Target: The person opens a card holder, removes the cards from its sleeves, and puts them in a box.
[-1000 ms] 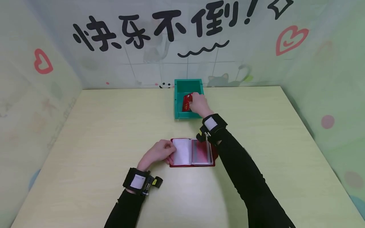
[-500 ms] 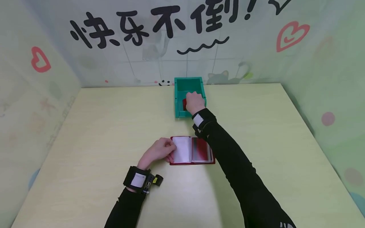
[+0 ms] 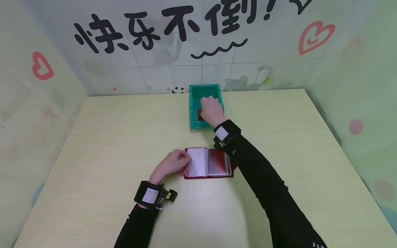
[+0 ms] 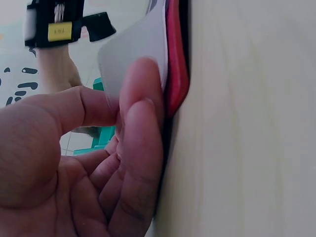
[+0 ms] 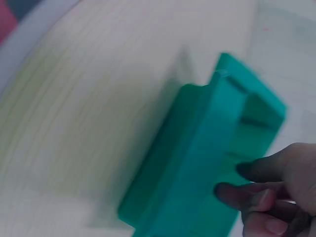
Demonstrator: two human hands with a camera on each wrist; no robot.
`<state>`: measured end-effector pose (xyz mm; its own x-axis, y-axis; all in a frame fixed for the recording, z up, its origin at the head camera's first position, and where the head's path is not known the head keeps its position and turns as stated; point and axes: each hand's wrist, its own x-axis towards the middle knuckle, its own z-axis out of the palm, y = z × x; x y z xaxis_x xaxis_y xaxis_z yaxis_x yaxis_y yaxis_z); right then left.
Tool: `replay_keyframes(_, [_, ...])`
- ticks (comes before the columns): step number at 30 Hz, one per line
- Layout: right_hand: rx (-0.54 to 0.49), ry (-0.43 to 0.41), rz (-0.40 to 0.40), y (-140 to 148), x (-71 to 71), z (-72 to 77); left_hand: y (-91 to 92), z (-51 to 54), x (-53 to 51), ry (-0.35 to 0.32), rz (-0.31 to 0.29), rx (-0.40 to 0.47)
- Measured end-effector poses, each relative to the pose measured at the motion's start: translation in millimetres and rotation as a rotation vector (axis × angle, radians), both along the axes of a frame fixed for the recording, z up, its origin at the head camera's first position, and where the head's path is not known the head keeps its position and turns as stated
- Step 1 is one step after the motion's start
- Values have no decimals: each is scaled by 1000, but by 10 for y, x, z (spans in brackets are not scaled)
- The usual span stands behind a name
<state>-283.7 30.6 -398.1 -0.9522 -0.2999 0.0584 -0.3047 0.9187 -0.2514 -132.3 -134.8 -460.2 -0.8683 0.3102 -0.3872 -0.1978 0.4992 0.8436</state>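
Observation:
A small red-covered album [image 3: 197,162] lies open on the table, with pale sleeve pages at left and a red card showing behind clear plastic at right. My left hand [image 3: 174,163] pinches the edge of a translucent page [image 4: 133,49] between thumb and fingers, at the album's left side. My right hand [image 3: 212,111] is over a green bin [image 3: 192,119], its thumb and forefinger slightly apart with nothing seen between them in the right wrist view. Just left of that hand, part of a red packet or card [image 3: 200,115] shows inside the bin; the rest is hidden.
The bin stands at the back edge of the pale wooden table [image 3: 124,131], close to the printed backdrop [image 3: 173,75]. The right forearm [image 3: 257,172] passes over the album's right corner.
My right hand has shifted slightly left inside the bin and now covers more of the red item. The left hand keeps its pinch on the page. The head view has tilted a little.

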Motion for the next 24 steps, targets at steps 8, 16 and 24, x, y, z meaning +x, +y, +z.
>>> replay_keyframes(8, [-332,-33,112,588,743,86,129,92,103,167,134,-232])
replay_keyframes(16, [-482,-331,63,985,1284,-200,422,221,201,512,-7,-314])
replay_keyframes(24, [-768,-243,-26,1027,1402,-523,685,195,144,524,-297,-338])
